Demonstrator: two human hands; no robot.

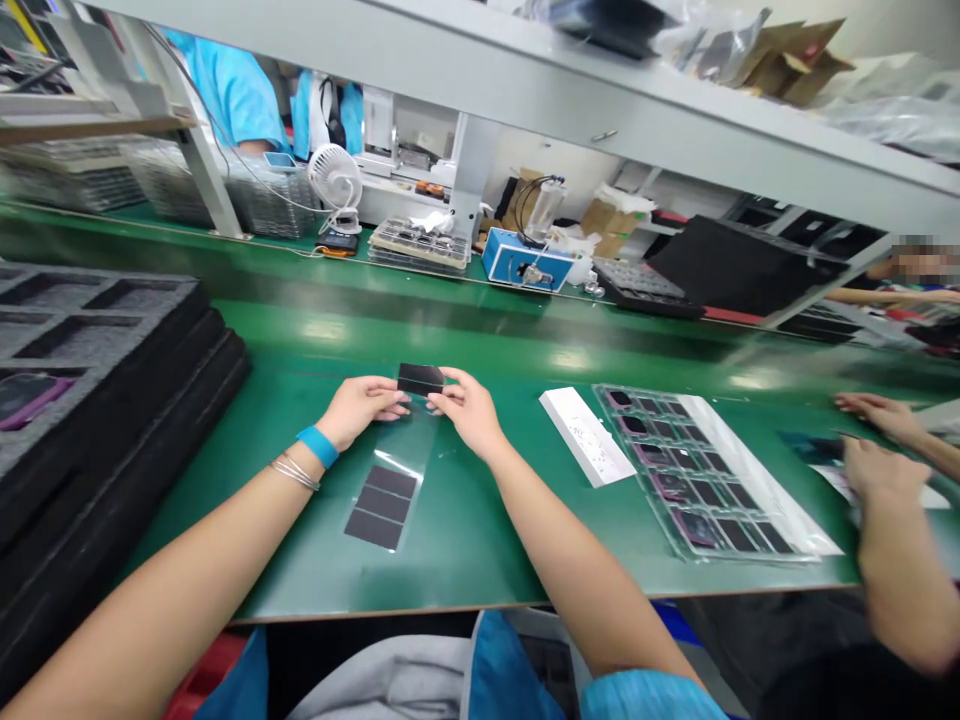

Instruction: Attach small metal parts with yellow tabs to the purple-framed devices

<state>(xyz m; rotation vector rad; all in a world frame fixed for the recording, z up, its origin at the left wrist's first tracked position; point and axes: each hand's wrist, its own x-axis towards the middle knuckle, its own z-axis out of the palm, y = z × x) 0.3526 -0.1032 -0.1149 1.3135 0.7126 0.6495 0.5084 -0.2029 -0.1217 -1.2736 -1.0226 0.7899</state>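
Note:
A small black rectangular piece (420, 378) is held between both hands above the green table (480, 530). My left hand (361, 406) pinches its left edge, fingers closed; a blue band and thin bracelets sit on that wrist. My right hand (466, 408) pinches its right edge. Just below the hands lies a clear film strip (384, 488) carrying three black rectangles in a row, its top end reaching up towards the held piece.
Stacked black foam trays (90, 380) fill the left. A white flat box (586, 436) and a clear tray of dark parts (694, 470) lie to the right. A co-worker's hands (877, 440) work at the far right. A fan (335, 185) and a blue device (525, 262) stand behind.

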